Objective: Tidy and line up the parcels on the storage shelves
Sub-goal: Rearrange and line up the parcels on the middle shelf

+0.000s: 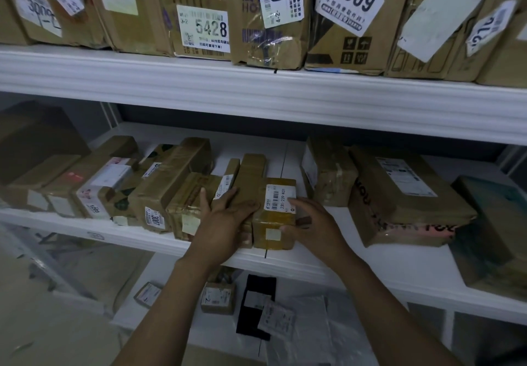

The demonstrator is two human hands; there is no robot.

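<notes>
Head view: the lining-up step was in hand on the middle shelf (370, 268). The left hand (225, 217) lay flat, fingers straight, on the slim parcel (252, 174). The right hand (310, 223) clasped the small labelled parcel (273, 223) at its right front corner. That parcel touched the slim one at the shelf's front edge. Judged next: press it flush with the row.

Top-shelf cartons (205, 23) are cut off by the upper edge, and the fine print on their labels is too small to read. Left hand (225, 220) covers the front ends of the slim parcels (251, 177); right hand (316, 223) hides the right side of the small taped box (273, 223), grip or mere touch unclear. Teal box (496, 223) runs off the right edge; bottom-shelf packets (218, 297) are blurred, labels unreadable.
</notes>
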